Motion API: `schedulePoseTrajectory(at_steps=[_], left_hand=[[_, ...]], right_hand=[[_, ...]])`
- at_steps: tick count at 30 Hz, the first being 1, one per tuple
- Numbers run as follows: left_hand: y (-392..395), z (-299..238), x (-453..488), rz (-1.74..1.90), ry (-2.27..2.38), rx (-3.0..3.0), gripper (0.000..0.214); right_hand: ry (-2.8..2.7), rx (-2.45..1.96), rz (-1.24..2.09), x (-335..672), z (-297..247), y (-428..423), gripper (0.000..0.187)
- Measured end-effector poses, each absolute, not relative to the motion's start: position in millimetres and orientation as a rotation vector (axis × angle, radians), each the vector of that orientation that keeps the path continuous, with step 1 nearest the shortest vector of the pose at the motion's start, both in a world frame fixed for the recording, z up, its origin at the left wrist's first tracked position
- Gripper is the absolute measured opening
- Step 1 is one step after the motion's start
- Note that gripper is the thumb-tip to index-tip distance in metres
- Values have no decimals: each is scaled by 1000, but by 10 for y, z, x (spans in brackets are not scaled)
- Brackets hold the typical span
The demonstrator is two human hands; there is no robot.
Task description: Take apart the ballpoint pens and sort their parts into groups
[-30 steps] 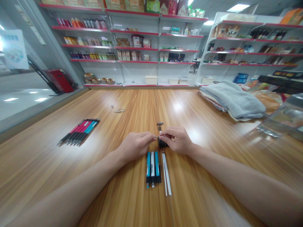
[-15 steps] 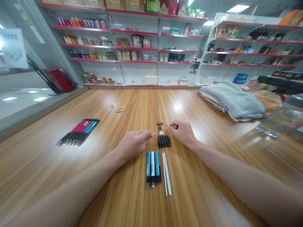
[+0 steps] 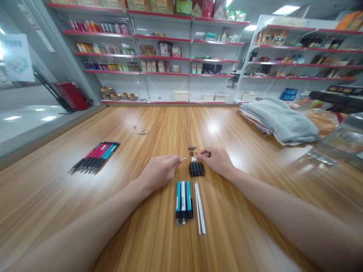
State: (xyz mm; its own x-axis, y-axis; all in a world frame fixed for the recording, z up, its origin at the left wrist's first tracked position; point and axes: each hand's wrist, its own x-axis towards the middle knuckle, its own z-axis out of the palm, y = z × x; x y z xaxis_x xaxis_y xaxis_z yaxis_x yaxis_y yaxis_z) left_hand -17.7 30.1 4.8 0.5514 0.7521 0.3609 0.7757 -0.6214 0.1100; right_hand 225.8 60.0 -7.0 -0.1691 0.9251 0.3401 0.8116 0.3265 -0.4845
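My left hand (image 3: 161,170) is closed in a pinch on a thin white pen refill (image 3: 184,158), its tip pointing right. Facing it, my right hand (image 3: 217,161) pinches a tiny dark piece (image 3: 196,153) that looks like a spring. Between and just below the fingertips lie several black pen grips (image 3: 196,169) in a row. Small white parts (image 3: 194,159), little springs (image 3: 191,153) and a small dark heap (image 3: 192,147) sit above them. Nearer to me are blue and white pen barrels (image 3: 183,198), with white refills (image 3: 200,209) lying to their right.
Red, black and blue pens (image 3: 95,156) lie in a row at the left. A looped strip (image 3: 143,132) and a small shiny bit (image 3: 134,126) are farther back. Folded cloths (image 3: 279,119) and a clear container (image 3: 337,139) stand at the right. Stocked shelves (image 3: 161,73) rise behind the table.
My right hand has shifted slightly left and down, bringing the tiny dark piece closer to the refill. My left hand is nearly still, with the refill's tip raised a little.
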Motion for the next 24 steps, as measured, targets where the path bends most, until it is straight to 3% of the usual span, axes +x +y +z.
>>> schedulePoseTrajectory(at_steps=[24], left_hand=[[297,55,-172,-488,-1381,-2686,30]], right_hand=[[-2041,-1341,361,2267,-126,604,23]])
